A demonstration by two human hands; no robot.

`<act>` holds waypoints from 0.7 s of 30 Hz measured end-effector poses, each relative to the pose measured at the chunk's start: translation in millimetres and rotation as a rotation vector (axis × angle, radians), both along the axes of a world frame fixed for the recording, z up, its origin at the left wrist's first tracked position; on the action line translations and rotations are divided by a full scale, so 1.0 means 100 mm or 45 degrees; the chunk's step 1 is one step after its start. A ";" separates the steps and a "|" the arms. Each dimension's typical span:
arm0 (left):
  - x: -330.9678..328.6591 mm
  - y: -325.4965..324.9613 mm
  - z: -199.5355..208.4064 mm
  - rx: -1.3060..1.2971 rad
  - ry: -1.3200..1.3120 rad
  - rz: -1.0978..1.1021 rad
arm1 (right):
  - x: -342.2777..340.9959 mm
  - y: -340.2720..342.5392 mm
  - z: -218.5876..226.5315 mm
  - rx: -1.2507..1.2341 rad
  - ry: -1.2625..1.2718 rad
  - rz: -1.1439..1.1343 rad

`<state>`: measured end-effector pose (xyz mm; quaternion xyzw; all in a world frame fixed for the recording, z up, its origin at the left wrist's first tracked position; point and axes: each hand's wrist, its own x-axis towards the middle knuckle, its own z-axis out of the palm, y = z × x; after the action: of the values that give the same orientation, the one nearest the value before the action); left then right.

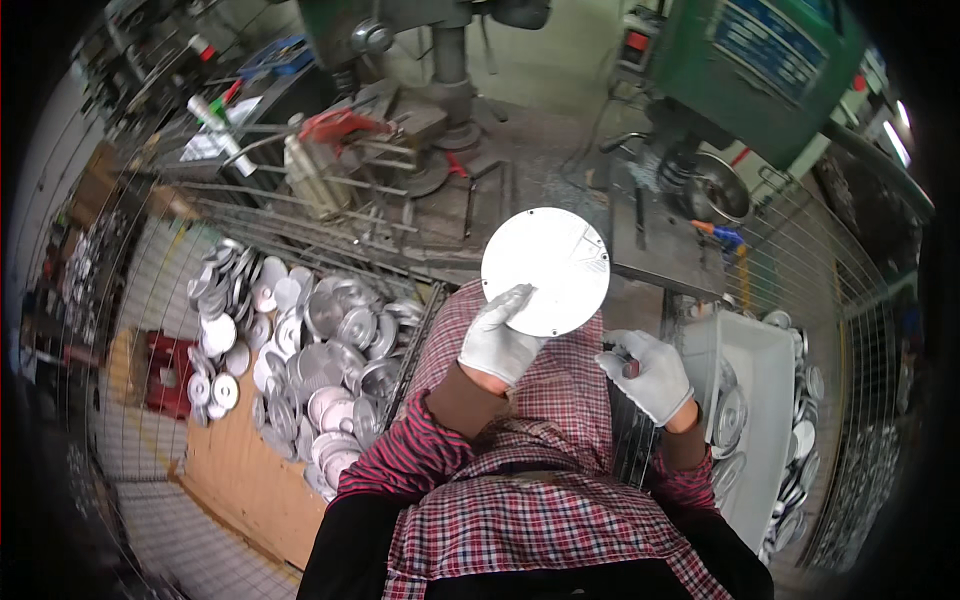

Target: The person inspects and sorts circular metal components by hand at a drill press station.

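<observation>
A round, bright metal disc (547, 270) with small holes along its rim is held up over my lap. My left hand (500, 338), in a white glove, is closed on the disc's lower left edge, its fingers lying over the face. My right hand (650, 374), gloved too, is apart from the disc to its lower right. Its fingers curl round a small, short cylindrical object (630, 369) with a reddish-brown end; I cannot make out its kind. The checked apron (545, 400) covers my lap beneath both hands.
At the left, a wire-mesh cage with a wooden board (235, 470) holds piled metal discs (320, 350). A white plastic bin (765, 430) with discs stands at the right. Ahead, a green drilling machine (760, 70) rises over the metal worktable (545, 140), near a metal bowl (722, 190).
</observation>
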<state>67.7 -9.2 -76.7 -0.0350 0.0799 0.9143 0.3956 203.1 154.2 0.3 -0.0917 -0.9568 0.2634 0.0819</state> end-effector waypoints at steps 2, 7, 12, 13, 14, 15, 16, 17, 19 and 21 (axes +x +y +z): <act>-0.04 0.08 -0.02 -0.026 0.086 -0.003 | 0.07 0.06 0.03 0.005 0.002 -0.061; -0.03 0.21 0.09 -0.048 0.220 -0.017 | 0.27 0.17 -0.07 -0.017 0.045 -0.168; 0.16 0.38 0.01 0.038 0.217 -0.211 | 0.44 0.18 -0.08 -0.379 0.059 -0.238; 0.28 0.48 0.08 0.035 0.217 -0.246 | 0.50 0.19 -0.18 -0.637 0.085 -0.228; 0.40 0.60 0.11 0.030 0.218 -0.292 | 0.49 0.12 -0.15 -0.979 0.158 -0.271; 0.55 0.71 0.08 -0.042 0.260 -0.353 | 0.46 0.00 -0.19 -1.475 0.456 -0.236; 0.68 0.78 0.00 -0.182 0.300 -0.345 | 0.52 -0.01 -0.20 -1.459 0.469 -0.386; 0.78 0.81 -0.07 -0.179 0.389 -0.449 | 0.66 0.01 -0.19 -1.452 0.480 -0.555; 0.98 0.96 -0.23 -0.283 0.796 -0.584 | 1.05 -0.08 -0.23 -1.346 0.750 -0.682; 1.13 1.19 -0.50 -0.566 1.597 -0.594 | 1.69 -0.19 -0.53 -0.917 0.700 -0.905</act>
<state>181.0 109.5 -127.0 0.4367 0.4833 0.6153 0.4440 372.3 135.6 -52.6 -0.3579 -0.6608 0.5430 0.3748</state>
